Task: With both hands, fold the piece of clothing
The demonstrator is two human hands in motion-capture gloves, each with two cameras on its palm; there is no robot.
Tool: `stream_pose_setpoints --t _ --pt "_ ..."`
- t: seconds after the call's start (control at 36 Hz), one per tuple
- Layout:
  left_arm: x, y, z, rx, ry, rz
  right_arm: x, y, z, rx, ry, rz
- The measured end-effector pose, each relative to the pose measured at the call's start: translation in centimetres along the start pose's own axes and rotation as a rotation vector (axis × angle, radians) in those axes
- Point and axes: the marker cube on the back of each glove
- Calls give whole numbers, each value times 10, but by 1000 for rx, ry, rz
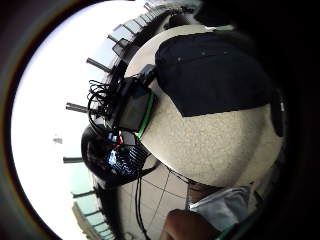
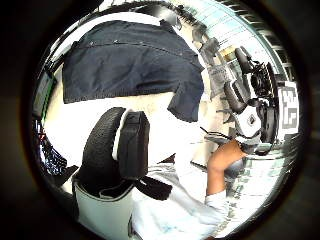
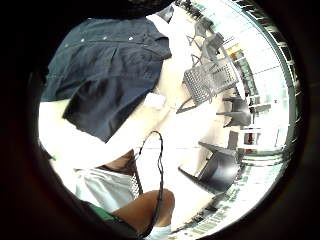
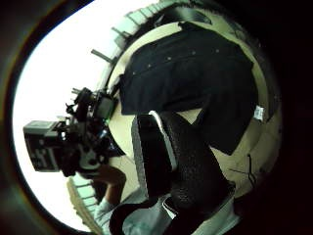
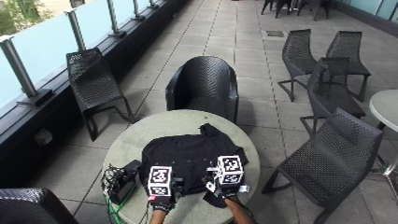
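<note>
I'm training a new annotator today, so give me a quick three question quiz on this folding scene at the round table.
1. True or false: the black shirt lies spread on the round table.
2. Which is beside the shirt on the table? A) black device with cables B) a red bowl C) a book.
3. Fill in: the left hand and right hand are over the shirt's ____ edge, nearest the person.

Key: 1 true; 2 A; 3 near.

The left hand (image 5: 163,201) and right hand (image 5: 225,192) wear black gloves; the person's top is white, short-sleeved.
</note>
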Motion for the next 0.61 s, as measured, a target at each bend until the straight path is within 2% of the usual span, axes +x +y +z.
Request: stream_pose_setpoints --t 0.61 --pt "-3 11 -5 -21 8 31 -5 6 5 -32 42 -39"
